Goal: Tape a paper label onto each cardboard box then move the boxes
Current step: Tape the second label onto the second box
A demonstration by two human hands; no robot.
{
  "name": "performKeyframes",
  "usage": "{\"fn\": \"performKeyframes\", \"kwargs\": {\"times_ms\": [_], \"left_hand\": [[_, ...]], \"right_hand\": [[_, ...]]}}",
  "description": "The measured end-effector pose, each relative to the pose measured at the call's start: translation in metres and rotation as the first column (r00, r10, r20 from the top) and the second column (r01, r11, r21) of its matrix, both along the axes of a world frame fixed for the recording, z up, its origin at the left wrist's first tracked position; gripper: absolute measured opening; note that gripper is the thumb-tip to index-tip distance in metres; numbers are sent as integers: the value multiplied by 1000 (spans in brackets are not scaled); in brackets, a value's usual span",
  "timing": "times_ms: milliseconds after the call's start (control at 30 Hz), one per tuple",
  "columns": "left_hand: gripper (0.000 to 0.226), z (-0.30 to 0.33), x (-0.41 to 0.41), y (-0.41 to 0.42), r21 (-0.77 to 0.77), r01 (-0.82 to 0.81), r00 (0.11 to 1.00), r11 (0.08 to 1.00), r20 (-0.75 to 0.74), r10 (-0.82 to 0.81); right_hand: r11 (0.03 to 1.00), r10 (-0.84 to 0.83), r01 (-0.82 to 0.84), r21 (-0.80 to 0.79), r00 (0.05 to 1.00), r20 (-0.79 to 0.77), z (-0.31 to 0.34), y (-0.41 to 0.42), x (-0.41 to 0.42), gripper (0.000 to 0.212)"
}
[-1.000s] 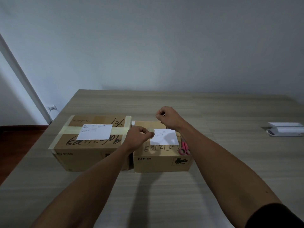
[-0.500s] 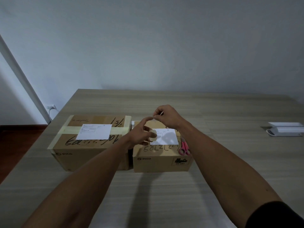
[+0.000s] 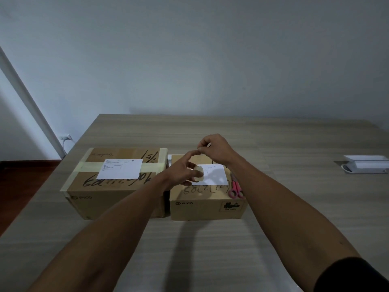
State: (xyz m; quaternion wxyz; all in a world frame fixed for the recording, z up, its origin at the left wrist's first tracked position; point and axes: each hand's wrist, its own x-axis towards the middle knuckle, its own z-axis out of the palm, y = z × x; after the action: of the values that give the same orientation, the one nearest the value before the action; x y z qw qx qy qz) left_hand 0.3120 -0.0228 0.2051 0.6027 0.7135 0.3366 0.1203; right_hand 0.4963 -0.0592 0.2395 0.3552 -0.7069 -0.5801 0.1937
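The room is dim and bluish, the light soft and coming from above. A long dark shadow lies on the table [image 3: 210, 249] under the forearms. Nothing glares. The wide lens bends the table edges and the wall, and the far right looks slightly soft.

You have a wooden table [image 3: 273, 144] running to a pale wall [image 3: 210, 60] at the far side. Far to your right, a white device [image 3: 367, 167] lies flat on the table. At the left, a plug [image 3: 67, 137] sits in a wall socket, above a dark reddish floor [image 3: 25, 178].
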Motion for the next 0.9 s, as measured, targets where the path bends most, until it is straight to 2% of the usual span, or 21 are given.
{"fn": "performKeyframes", "kwargs": {"times_ms": [67,133,200,267,367,600,700,900], "left_hand": [[70,-4,-1,0,35,34,999,999,-27,-33],[68,-9,-1,-2,43,43,998,998,-37,-41],[67,-15,-1,-2,9,-3,1000,1000,-8,3],[66,-21,-1,-1,-21,-48,999,999,19,49],[66,-28,0,0,-51,-91,995,995,41,93],[73,-40,10,-14,-54,-54,997,997,49,57],[71,-43,13,-19,-47,-40,998,998,47,42],[67,-44,13,-28,-26,-23,998,999,59,24]], "right_hand": [[998,-64,64,-10,997,-47,-5,1,2,23],[980,-200,199,-16,975,-98,-12,4,8,36],[941,-338,336,-40,935,-104,-19,4,17,35],[903,-423,419,-94,905,-33,-27,-2,27,25],[860,-466,472,-194,882,77,-43,-18,41,11],[762,-516,544,-351,838,178,-72,-64,42,20],[710,-542,571,-412,817,198,-81,-80,43,16],[625,-577,623,-471,775,259,-98,-102,40,56]]}}
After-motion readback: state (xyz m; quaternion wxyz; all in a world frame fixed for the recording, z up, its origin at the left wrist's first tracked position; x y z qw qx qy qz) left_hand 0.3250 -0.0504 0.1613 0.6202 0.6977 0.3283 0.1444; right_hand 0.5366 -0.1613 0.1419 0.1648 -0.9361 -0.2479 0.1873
